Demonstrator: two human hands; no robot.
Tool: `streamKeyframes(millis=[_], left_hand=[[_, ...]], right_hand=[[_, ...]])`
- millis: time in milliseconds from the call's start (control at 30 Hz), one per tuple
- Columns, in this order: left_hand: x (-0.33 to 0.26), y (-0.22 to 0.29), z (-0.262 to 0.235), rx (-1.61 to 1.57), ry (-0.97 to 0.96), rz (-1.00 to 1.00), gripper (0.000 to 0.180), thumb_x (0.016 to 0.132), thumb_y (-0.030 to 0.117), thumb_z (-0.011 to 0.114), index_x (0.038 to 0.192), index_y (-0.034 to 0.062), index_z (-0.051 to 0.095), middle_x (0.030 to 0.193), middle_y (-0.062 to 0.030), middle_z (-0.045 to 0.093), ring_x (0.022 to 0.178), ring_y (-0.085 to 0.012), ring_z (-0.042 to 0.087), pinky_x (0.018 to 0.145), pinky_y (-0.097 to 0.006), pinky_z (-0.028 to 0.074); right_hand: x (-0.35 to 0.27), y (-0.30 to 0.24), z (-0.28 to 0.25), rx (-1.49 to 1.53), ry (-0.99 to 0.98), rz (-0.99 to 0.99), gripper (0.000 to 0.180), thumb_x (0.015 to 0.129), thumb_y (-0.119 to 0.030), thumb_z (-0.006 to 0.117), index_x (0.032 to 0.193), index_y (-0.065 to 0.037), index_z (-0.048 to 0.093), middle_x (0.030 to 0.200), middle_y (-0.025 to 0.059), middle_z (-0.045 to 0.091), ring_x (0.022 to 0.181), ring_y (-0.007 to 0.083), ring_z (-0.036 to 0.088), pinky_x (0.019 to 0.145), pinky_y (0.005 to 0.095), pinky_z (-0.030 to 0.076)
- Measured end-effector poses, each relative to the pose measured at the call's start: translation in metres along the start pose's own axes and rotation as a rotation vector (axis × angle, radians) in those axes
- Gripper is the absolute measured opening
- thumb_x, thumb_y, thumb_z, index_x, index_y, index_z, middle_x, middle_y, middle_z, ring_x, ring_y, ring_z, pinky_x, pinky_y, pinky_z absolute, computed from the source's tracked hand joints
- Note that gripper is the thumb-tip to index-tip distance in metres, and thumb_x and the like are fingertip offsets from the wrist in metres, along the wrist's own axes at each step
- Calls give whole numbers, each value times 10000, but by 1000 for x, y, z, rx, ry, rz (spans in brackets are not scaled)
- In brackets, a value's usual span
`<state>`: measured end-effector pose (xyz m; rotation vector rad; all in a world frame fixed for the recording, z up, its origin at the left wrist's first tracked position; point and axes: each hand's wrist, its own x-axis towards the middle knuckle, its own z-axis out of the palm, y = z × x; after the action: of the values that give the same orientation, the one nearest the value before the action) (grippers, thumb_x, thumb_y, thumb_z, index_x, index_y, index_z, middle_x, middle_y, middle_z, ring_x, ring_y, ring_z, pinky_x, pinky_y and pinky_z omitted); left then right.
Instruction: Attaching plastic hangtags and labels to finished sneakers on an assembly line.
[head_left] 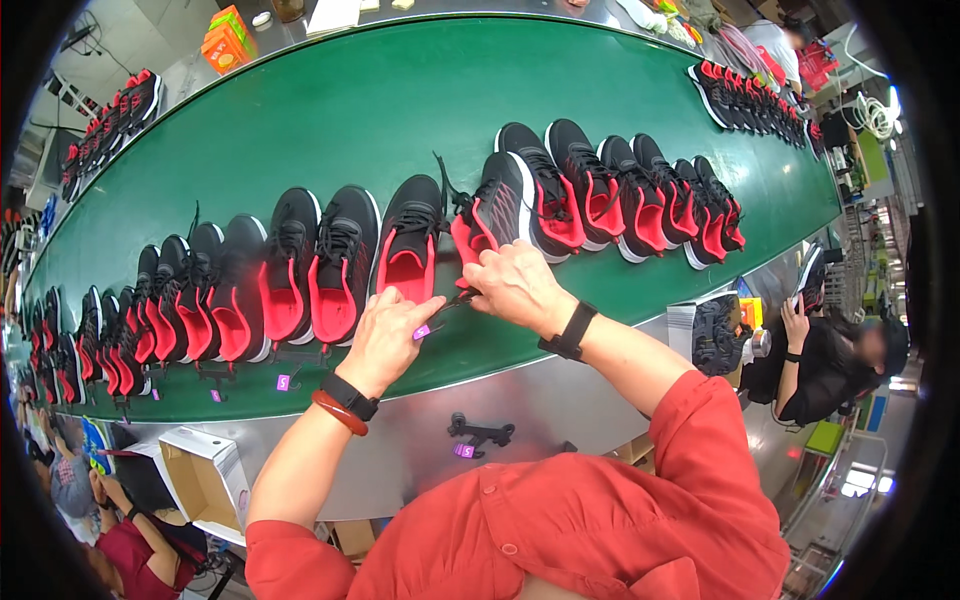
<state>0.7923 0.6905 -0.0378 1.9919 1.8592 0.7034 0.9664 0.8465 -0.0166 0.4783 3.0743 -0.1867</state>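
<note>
1. while both your hands meet at the near edge of the green belt (400,110), you look to be in the step of fitting a small black hanger clip with a purple tag (423,331) to a shoe.
2. your left hand (385,340) is pinched closed on the purple tag end of that clip; your right hand (515,285) is closed around its other end, just at the heel of the black and red shoe (490,215) that stands right beyond your knuckles. the two hands are close together, nearly touching.
3. the shoe sits on the belt in the long row of like pairs; i cannot tell whether the clip has caught its heel yet, since your fingers hide the joint.
4. the next move calls for a steady pull with the right hand while the left keeps the tag straight, so the clip seats squarely.
5. a spare clip (480,433) lies on the steel ledge (560,400) below, near your left forearm, and an open cardboard box (200,478) sits lower left.
</note>
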Motion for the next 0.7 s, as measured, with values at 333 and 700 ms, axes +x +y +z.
streamKeyframes(millis=[333,700], left_hand=[[22,-4,-50,-274,-192,-331,225,831,265,665,899,65,744,711,-198,656,696,-396,633,674,-464,503],[44,4,-115,-196,-446,-265,246,859,262,674,963,48,734,719,-154,681,670,-306,643,660,-395,490]], right_hand=[[15,-9,-26,44,-71,-64,388,817,-480,681,825,-103,591,606,78,583,607,278,630,681,392,443],[28,-6,-58,256,107,-332,339,783,-392,738,838,-61,686,796,97,631,902,256,565,1023,417,376]])
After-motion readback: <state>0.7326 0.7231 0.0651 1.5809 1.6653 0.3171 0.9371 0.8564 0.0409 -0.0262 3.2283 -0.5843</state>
